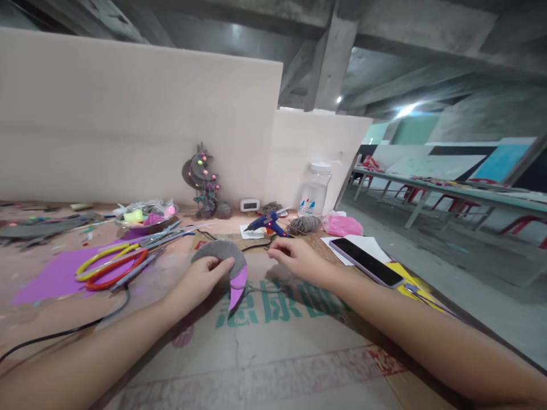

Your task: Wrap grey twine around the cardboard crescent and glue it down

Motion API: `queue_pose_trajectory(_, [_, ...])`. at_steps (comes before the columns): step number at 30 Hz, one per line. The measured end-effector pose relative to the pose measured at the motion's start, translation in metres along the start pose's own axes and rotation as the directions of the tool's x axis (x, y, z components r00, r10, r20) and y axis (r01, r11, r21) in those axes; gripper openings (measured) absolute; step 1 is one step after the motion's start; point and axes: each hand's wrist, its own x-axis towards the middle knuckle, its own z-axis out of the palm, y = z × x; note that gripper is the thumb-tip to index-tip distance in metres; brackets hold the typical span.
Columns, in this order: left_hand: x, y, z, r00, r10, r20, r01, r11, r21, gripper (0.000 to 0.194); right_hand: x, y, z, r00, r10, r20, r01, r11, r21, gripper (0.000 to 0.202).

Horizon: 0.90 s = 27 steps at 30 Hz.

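The left hand (204, 278) was clamped on the grey crescent (220, 250), near the middle of the view over the cardboard (273, 353); its thumb pressed the upper face and its other fingers were mostly hidden. Holding it by the grey part probably served to leave the pink tip (238, 279) uncovered. The right hand (297, 259) was well apart from it, at three o'clock of the crescent, fingertips drawn close together; whether they pinched anything, I could not tell. The glue gun (270, 223) rested between one and two o'clock, seemingly for easy reach, while the scissors (142, 263) lay at nine o'clock over the purple sheet (47, 279), perhaps to leave working room.

The crescent's pink tip pointed to six o'clock and its outer curve bulged toward one. Its long axis ran roughly from ten to five o'clock, though the hand obscured the far end.
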Motion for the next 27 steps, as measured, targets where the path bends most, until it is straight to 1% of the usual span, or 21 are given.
queue_pose_trajectory(3, [0.001, 0.000, 0.000, 1.000, 0.003, 0.014, -0.004, 1.000, 0.021, 0.045, 0.007, 0.017, -0.010, 0.996, 0.004, -0.094, -0.010, 0.998, -0.068, 0.022])
queue_pose_trajectory(5, [0.000, 0.000, 0.000, 1.000, 0.014, 0.018, -0.014, 1.000, 0.019, 0.045, 0.013, 0.032, -0.011, 0.984, -0.006, -0.179, -0.007, 0.997, -0.073, 0.020])
queue_pose_trajectory(7, [0.000, 0.000, 0.000, 1.000, 0.021, 0.021, -0.021, 1.000, 0.007, 0.045, 0.021, 0.047, -0.008, 0.973, 0.001, -0.230, -0.015, 0.998, -0.058, 0.029])
queue_pose_trajectory(10, [-0.001, 0.000, 0.000, 0.999, 0.024, 0.036, -0.023, 1.000, -0.020, 0.045, 0.033, 0.062, -0.002, 0.973, 0.066, -0.223, -0.073, 0.997, -0.025, 0.045])
queue_pose_trajectory(13, [0.000, -0.001, 0.001, 0.999, 0.018, 0.035, -0.017, 0.999, -0.038, 0.045, 0.046, 0.065, 0.001, 0.979, 0.096, -0.182, -0.100, 0.995, -0.010, 0.047])
queue_pose_trajectory(18, [-0.001, -0.002, 0.001, 0.999, 0.020, 0.041, -0.019, 1.000, -0.009, 0.045, 0.068, 0.064, 0.009, 0.972, 0.182, -0.147, -0.184, 0.983, 0.001, 0.035])
queue_pose_trajectory(23, [-0.002, 0.000, 0.000, 0.998, 0.012, 0.055, -0.011, 1.000, -0.015, 0.044, 0.079, 0.068, 0.020, 0.945, 0.253, -0.206, -0.259, 0.966, 0.000, 0.028])
queue_pose_trajectory(27, [-0.003, 0.000, 0.000, 0.998, 0.021, 0.058, -0.020, 1.000, -0.020, 0.044, 0.078, 0.066, 0.018, 0.935, 0.261, -0.240, -0.266, 0.964, 0.010, 0.025])
